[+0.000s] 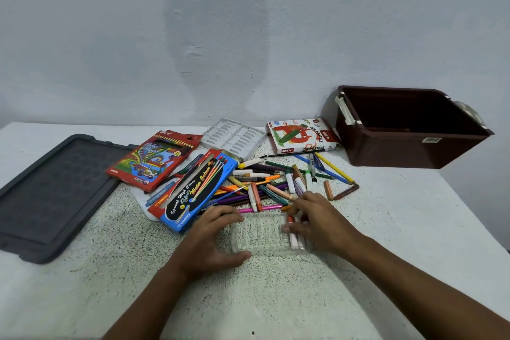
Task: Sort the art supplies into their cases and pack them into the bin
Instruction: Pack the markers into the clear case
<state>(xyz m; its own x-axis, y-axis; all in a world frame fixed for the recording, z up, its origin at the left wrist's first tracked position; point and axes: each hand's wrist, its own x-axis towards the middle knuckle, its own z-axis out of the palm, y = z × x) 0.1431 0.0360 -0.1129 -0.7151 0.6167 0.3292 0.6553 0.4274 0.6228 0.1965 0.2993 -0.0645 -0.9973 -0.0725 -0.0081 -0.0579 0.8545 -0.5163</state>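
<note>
A clear, ribbed plastic tray point(259, 233) is lying on the speckled table point(116, 251) just in front of the pile of loose pens and crayons point(278, 182). The left hand point(214, 240) is cupping the tray's left end between fingers and thumb, while the right hand point(314, 218) is pinching an orange-tipped marker point(290, 222) over the right end, where pale markers point(296, 240) are already lying.
</note>
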